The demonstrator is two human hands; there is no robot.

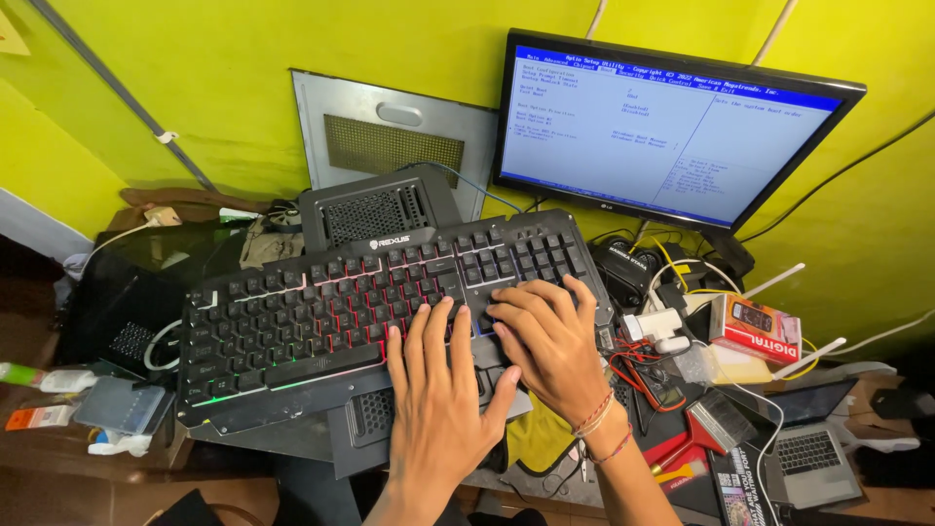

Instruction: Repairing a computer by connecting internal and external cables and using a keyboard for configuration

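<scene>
Both hands rest on glossy black backlit keyboard

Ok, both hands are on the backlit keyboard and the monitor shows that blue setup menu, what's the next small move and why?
Probably press one arrow key with the right hand. It lies over the right end of the keyboard, where the arrow keys likely sit, while the left hand rests flat on the lower edge. The monitor shows a blue text menu, a kind normally stepped through by keys.

Wide blue-grey monitor screen upper right, on yellow wall; red-orange box pkg below; small laptop bottom right
</scene>
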